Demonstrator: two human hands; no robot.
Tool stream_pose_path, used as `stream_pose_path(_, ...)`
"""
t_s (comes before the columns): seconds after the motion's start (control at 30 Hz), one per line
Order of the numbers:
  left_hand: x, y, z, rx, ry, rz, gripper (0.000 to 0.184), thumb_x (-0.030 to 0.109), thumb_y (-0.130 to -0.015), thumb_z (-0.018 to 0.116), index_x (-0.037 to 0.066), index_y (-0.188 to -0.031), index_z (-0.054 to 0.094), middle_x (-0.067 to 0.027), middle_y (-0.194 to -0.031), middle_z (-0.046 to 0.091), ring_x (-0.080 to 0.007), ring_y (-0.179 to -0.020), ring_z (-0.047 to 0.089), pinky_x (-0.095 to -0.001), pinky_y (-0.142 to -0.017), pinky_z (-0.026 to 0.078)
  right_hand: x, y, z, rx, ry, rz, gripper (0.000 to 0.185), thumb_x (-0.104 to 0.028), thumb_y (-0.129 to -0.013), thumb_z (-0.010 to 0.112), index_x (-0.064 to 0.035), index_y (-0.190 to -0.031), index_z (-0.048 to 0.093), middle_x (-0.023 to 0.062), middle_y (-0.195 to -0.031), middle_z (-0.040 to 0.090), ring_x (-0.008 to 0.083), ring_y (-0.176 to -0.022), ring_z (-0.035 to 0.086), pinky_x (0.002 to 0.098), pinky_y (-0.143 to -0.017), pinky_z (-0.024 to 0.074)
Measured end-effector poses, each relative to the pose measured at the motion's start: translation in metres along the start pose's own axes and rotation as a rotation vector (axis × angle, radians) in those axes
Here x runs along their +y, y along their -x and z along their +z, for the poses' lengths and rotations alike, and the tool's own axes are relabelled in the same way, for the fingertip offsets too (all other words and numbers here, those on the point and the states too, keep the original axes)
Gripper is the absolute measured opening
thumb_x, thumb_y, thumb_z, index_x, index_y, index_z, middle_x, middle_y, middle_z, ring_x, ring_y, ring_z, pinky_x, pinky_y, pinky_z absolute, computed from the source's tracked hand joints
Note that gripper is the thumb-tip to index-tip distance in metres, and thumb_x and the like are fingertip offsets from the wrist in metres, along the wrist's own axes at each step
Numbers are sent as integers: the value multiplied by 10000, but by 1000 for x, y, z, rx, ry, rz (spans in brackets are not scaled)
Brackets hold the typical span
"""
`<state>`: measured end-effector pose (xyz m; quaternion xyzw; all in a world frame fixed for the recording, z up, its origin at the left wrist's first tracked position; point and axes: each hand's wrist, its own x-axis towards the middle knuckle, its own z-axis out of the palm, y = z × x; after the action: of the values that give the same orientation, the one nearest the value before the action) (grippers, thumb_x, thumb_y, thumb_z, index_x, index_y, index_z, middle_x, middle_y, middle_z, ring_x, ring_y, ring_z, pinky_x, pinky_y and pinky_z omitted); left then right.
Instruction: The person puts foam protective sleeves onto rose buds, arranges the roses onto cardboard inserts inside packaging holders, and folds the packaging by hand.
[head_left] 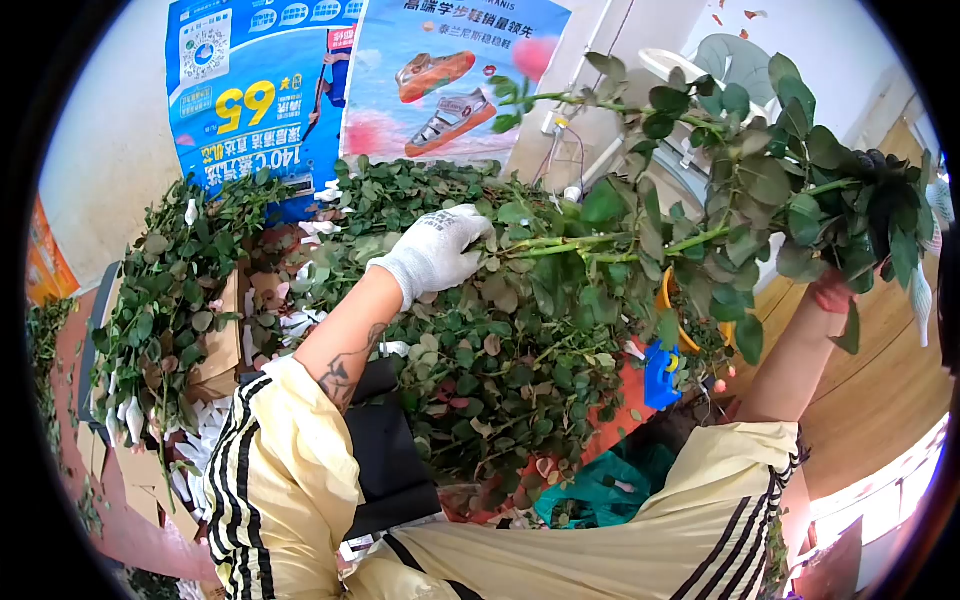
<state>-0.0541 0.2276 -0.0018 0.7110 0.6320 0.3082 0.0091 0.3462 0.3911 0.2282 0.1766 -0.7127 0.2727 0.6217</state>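
White glove: the left hand (440, 250) was curled nearly closed, its fingertips at the bare ends of the held stems (570, 247).
Dark glove: the right hand (885, 215) was at the leafy far end of the stems; leaves covered it, so how far it had closed could not be told.
Held stems: spanned the space between both hands, which were well apart, above the leafy heap (510, 390).
Net sleeves (922, 305): white, beside the right hand.
Blue poster (240, 95): upside down; "65" and "140°C" read, with Chinese text and a QR code.
Shoe poster (450, 85): two shoes; "泰兰尼斯稳稳鞋" read; Latin brand line cut off, ending "RANIS".
Glove print: dark, too small to read.
Blue plastic object (662, 376): right of the heap.
Teal bag (605, 487): near the heap's lower edge.
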Motion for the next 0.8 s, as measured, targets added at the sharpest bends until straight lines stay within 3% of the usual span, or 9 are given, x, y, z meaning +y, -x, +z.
stream_pose_path(0.07,-1,-2,3,50,-81,39,359,158,-789,576,49,-1131,561,-185,-1038,597,-351,-998,576,-406,-858,470,1,5,-2,6,-5,6,395,-134,-923,514,-31,-1301,461,109,-1296,507,242,-1152,506,385,-1001,406)
stream_pose_path(0.13,7,1,0,160,75,-122,419,95,-786,564,51,-1200,516,-198,-1116,582,-359,-1045,560,-409,-885,460,2,8,-4,11,-10,5,399,-135,-926,510,-32,-1307,456,109,-1303,503,243,-1158,503,387,-1004,405)
stream_pose_path(0.3,-6,5,2,278,184,-109,457,19,-790,529,56,-1243,478,-206,-1148,574,-361,-1067,555,-406,-917,449,5,20,-8,23,-27,15,411,-140,-932,501,-35,-1325,443,109,-1320,492,246,-1173,495,393,-1011,402)
stream_pose_path(0.37,-17,8,4,331,126,-7,458,13,-788,525,55,-1242,481,-199,-1139,577,-356,-1056,562,-397,-912,452,7,24,-8,27,-27,24,416,-142,-934,497,-36,-1332,438,110,-1327,487,247,-1179,492,395,-1014,401)
stream_pose_path(0.43,-27,11,1,412,130,27,366,86,-826,590,50,-1186,534,-192,-1080,597,-335,-1006,586,-371,-876,469,10,27,-9,29,-33,24,421,-144,-937,494,-37,-1339,432,110,-1334,483,248,-1184,489,398,-1016,400)
stream_pose_path(0.57,-54,15,-25,609,170,-155,296,132,-869,601,23,-1141,566,-181,-969,621,-287,-890,612,-350,-805,478,14,34,-14,35,-50,40,430,-148,-942,486,-39,-1353,422,110,-1348,474,250,-1196,483,402,-1022,398)
stream_pose_path(0.67,-84,24,-44,863,275,-127,237,155,-894,601,29,-1094,589,-118,-925,630,-208,-835,597,-325,-764,474,4,46,7,12,-86,103,444,-170,-953,473,-41,-1371,396,116,-1369,452,259,-1214,467,415,-1043,377)
stream_pose_path(0.77,-130,42,-69,1074,305,-219,185,159,-914,599,44,-1059,602,-58,-925,637,-118,-810,565,-284,-737,472,33,50,2,360,203,210,604,-469,-955,407,-92,-1421,330,95,-1441,369,298,-1305,367,458,-1105,275)
stream_pose_path(0.8,-136,46,-77,1142,361,-214,183,152,-912,604,41,-1058,601,-53,-937,640,-109,-806,566,-274,-729,472,39,45,-12,388,218,182,636,-505,-942,409,-97,-1424,329,94,-1440,371,297,-1299,369,464,-1109,266)
